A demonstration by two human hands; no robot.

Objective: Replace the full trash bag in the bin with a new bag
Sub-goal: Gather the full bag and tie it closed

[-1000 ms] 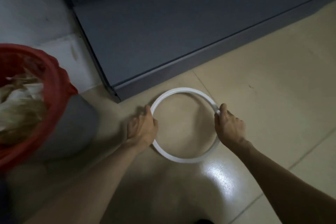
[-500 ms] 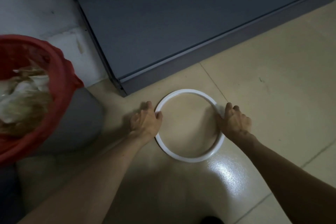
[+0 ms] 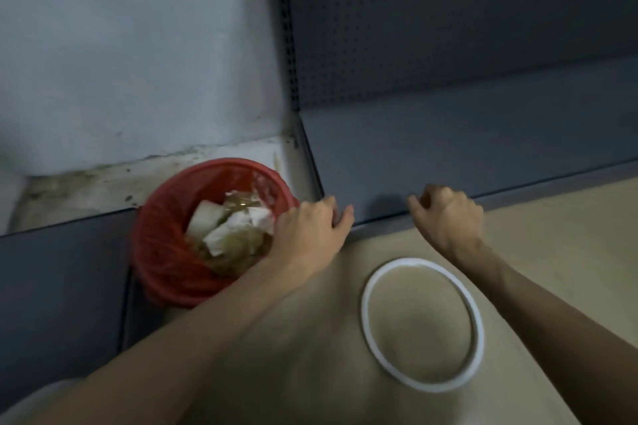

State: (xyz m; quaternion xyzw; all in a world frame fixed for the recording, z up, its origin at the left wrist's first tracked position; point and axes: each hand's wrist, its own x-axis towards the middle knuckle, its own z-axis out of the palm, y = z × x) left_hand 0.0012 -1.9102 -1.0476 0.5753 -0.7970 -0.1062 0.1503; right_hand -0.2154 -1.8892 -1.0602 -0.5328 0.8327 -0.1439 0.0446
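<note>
One bin stands at the floor's far left corner, lined with one red trash bag [image 3: 162, 245] that holds several crumpled white scraps [image 3: 228, 231], too jumbled to count. One white ring [image 3: 423, 324] lies flat on the floor near its right edge. Two hands are in view: one left hand [image 3: 310, 228], one right hand [image 3: 448, 221]. One grey shelf unit [image 3: 466, 145] runs along the floor's far edge.
</note>
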